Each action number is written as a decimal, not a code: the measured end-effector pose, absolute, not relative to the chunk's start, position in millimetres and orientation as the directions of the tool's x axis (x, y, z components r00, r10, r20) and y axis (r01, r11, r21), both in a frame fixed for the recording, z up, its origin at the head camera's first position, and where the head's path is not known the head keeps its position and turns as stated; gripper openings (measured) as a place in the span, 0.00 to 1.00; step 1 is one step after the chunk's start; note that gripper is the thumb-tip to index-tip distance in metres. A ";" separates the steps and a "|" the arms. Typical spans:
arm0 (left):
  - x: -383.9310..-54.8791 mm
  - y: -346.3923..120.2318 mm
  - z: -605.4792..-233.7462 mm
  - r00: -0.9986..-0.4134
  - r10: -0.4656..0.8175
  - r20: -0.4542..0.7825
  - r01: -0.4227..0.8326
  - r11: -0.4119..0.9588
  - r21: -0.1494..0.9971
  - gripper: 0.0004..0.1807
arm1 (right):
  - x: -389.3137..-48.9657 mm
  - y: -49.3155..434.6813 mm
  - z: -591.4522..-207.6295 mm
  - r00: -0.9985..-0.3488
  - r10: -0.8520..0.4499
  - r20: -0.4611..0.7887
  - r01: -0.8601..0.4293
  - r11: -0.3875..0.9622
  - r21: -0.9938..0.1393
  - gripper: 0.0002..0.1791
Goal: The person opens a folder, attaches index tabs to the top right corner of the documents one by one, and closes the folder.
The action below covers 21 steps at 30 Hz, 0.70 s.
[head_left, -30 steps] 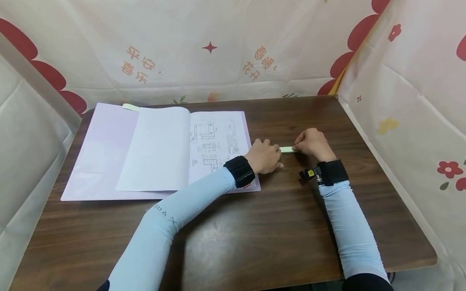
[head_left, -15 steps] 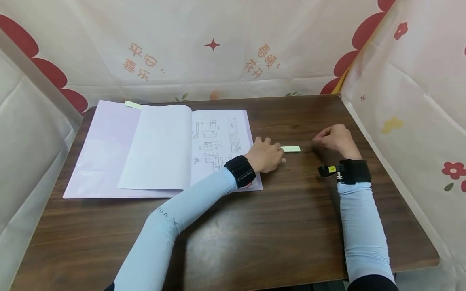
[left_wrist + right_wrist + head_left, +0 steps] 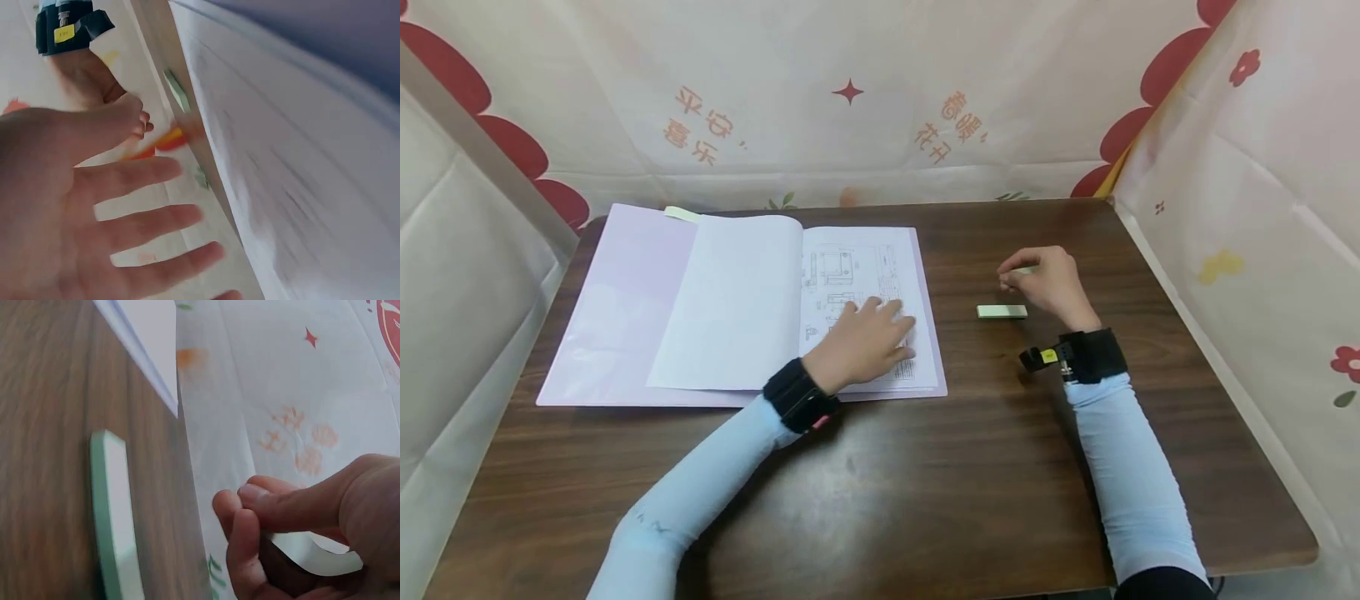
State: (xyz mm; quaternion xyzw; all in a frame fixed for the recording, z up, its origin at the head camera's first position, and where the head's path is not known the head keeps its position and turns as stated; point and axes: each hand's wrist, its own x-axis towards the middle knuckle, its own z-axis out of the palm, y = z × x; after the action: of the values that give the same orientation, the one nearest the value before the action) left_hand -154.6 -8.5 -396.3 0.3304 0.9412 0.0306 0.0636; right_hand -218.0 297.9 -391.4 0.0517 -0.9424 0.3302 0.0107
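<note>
My left hand is over the right-hand page of an open booklet, its fingers spread; I cannot tell whether it touches the paper. That page carries printed technical drawings. My right hand, raised over the table, pinches a pale green sticky note strip between thumb and fingertips. The strip curls inside the hand, with its gripped end hidden. Just left of and below this hand lies the pad of narrow green sticky notes, whose thickness shows in the right wrist view.
A green tab sticks out at the booklet's top edge, beside the lilac cover. Dark wooden table lies under everything. A patterned cloth hangs behind and at both sides.
My left hand has left the sticky note pad and moved left over the page. My right hand pulled a strip away from the pad to the right, then came back left with it.
</note>
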 end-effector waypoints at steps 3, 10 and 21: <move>-150.6 -29.6 -397.9 -0.803 0.585 -0.113 0.573 0.810 0.125 0.28 | -230.8 282.2 -387.9 -0.992 -0.121 -0.041 -0.061 0.731 -0.680 0.11; -146.8 -41.7 -408.1 -0.811 0.569 -0.139 0.551 0.822 0.144 0.29 | -289.8 238.7 -400.1 -0.971 -0.109 -0.211 0.107 0.589 -0.801 0.10; -148.4 -39.6 -413.3 -0.817 0.553 -0.165 0.536 0.833 0.139 0.31 | -358.2 185.1 -418.6 -0.958 0.038 -0.284 0.260 0.531 -0.807 0.11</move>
State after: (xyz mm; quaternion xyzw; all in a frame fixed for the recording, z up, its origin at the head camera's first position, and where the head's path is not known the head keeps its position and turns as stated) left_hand -148.4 -39.6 -413.3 0.2858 0.9521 0.0428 0.0997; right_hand -358.2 185.1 -418.6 -0.0858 -0.8670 0.4768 -0.1166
